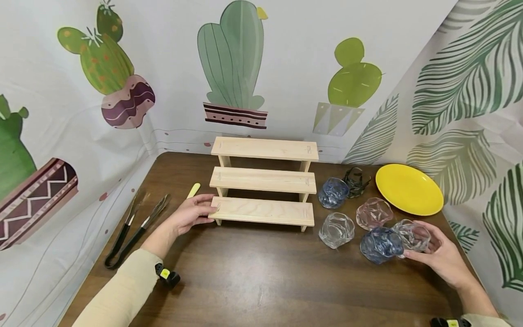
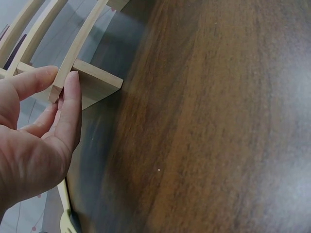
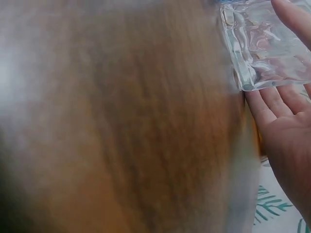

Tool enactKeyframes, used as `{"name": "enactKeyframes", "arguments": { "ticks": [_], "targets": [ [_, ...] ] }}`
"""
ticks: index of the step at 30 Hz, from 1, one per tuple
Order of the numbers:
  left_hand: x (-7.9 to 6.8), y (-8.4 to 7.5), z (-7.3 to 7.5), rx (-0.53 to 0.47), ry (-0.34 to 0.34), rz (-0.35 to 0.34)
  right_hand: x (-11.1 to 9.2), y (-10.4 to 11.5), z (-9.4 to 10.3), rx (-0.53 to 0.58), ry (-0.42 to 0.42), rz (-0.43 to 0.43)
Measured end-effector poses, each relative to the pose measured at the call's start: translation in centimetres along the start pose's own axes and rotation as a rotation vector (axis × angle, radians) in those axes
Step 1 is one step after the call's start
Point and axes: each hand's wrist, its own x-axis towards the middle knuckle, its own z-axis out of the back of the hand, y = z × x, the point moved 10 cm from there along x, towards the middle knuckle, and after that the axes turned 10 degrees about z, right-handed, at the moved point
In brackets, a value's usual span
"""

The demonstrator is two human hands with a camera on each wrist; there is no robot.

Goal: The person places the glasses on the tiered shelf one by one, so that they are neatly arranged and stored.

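Where the left hand [image 1: 193, 213] is: at the left end of the lowest board of a three-step wooden stand [image 1: 262, 179], thumb on one face and fingers [image 2: 72, 99] on the other, pinching the board's end.
Wooden stand: upright on the brown worktop [image 1: 261, 277], near its back edge.
Right hand [image 1: 443, 254]: at the worktop's right side, thumb and fingers grasping a clear glass from either side; whether it is lifted, I cannot tell.
Held clear glass [image 1: 413, 234]: right of the stand, in front of the yellow plate [image 1: 408, 188], overlapping a front blue glass [image 1: 380, 245] in the head view.
Other glasses: a pink glass [image 1: 373, 213] behind the front blue one, a second clear glass [image 1: 336, 230] to its left, and a rear blue glass [image 1: 333, 193] just beside a dark glass [image 1: 356, 182], nearest the stand's right end.
Left of the stand: a yellow-handled utensil [image 1: 194, 190] behind the left hand, partly hidden; black-handled tongs [image 1: 138, 234], spread, lie farther left.
Behind the worktop: a pale backdrop [image 1: 294, 68] printed with potted cacti and leaves.
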Motion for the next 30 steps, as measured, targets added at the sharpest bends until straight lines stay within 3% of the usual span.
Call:
{"name": "enactKeyframes", "arguments": {
  "ticks": [8, 14, 19, 25, 30],
  "targets": [
    [0.0, -0.1, -0.1, -0.006, -0.001, -0.006, -0.1, 0.1, 0.7, 0.028, -0.073, 0.003],
    [0.0, 0.0, -0.1, -0.008, -0.002, -0.001, 0.3, 0.9, 2.6, 0.014, -0.14, 0.021],
    [0.0, 0.0, -0.1, -0.009, -0.002, -0.003, 1.0, 2.7, 4.6, 0.076, -0.206, 0.052],
    [-0.1, -0.1, -0.2, -0.005, -0.004, -0.003, 2.6, 5.2, 6.5, -0.043, -0.224, 0.046],
    [-0.1, -0.1, -0.1, -0.004, -0.002, -0.006, 4.4, 7.8, 7.2, -0.075, -0.224, 0.067]
  ]
}}
